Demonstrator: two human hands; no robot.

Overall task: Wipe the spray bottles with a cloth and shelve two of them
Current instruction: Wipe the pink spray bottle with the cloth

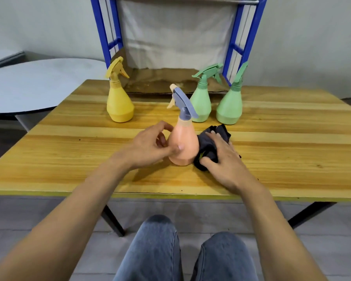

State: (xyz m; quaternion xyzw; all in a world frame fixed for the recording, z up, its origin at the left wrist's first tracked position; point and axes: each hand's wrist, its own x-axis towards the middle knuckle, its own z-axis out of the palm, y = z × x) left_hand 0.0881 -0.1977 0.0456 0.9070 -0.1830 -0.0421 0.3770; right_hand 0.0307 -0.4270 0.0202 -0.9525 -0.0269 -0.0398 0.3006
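A peach spray bottle with a grey-blue trigger head stands upright near the middle of the wooden table. My left hand curls around its left side, thumb on the front of the body. My right hand presses a dark cloth against the bottle's right side. Behind stand a yellow spray bottle at the left and two green spray bottles at the right. A blue metal shelf rack rises at the table's far edge, its lowest board brown.
A round grey table stands to the left of the wooden one. My knees in blue jeans show below the table's front edge. A white sheet hangs behind the rack.
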